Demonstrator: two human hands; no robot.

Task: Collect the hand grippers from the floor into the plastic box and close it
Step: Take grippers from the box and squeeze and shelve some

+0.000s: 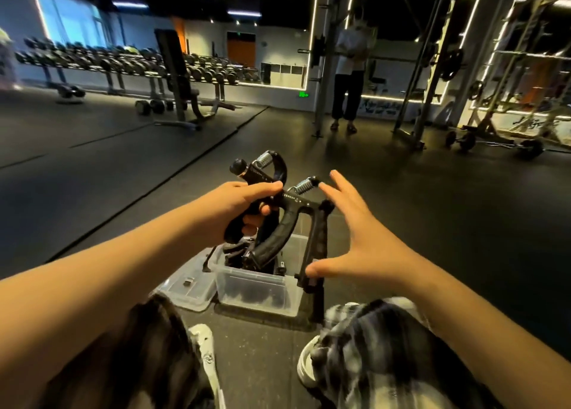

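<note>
We gripped black hand gripper (pixel 272 164) in left hand (pixel 244 201), above plastic box (pixel 256 288). Second gripper (pixel 290 220) also above box; our right hand (pixel 361 238) spread, thumb touching its handle. More grippers (pixel 238 251) inside box. Lid (pixel 188 288) just left of box.

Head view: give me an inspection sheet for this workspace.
Surface: dark rubber floor.
Job's things: open plastic box holds stored grippers; lid lies beside it; two hand grippers held above it.
Clutter: loose dumbbells on the floor, far off.
Grippers: left hand grips both hand grippers; right hand open, thumb touching one handle.
Cables: nothing seen.
Surroundings: dumbbell rack, bench, standing person.
</note>
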